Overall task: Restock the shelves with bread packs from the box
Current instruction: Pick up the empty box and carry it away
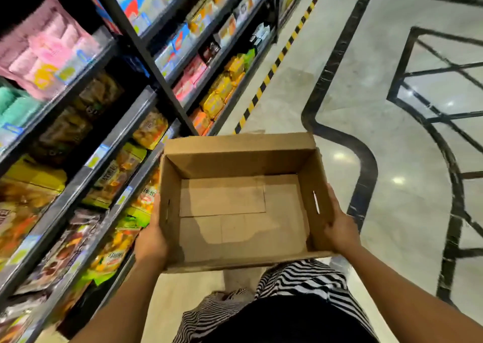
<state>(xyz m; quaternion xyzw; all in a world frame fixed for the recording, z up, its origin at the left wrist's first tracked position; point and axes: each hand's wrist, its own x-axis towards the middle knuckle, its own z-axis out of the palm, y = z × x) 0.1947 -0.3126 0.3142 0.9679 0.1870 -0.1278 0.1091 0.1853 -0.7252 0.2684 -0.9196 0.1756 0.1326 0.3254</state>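
I hold an open brown cardboard box [243, 212] in front of my body, above the floor. Nothing lies inside it; only its bare cardboard bottom shows. My left hand [150, 240] grips the box's left wall and my right hand [339, 227] grips its right wall, next to a cut-out handle slot. Bread packs [117, 175] in clear and coloured wrappers fill the dark metal shelves [78, 183] on my left.
The shelving runs along the left and away from me, with pink and green rolls [44, 52] higher up and yellow packs [222, 89] further along. Yellow-black tape [274, 68] marks the floor by the shelf base. Glossy marble floor [379, 81] spreads to the right.
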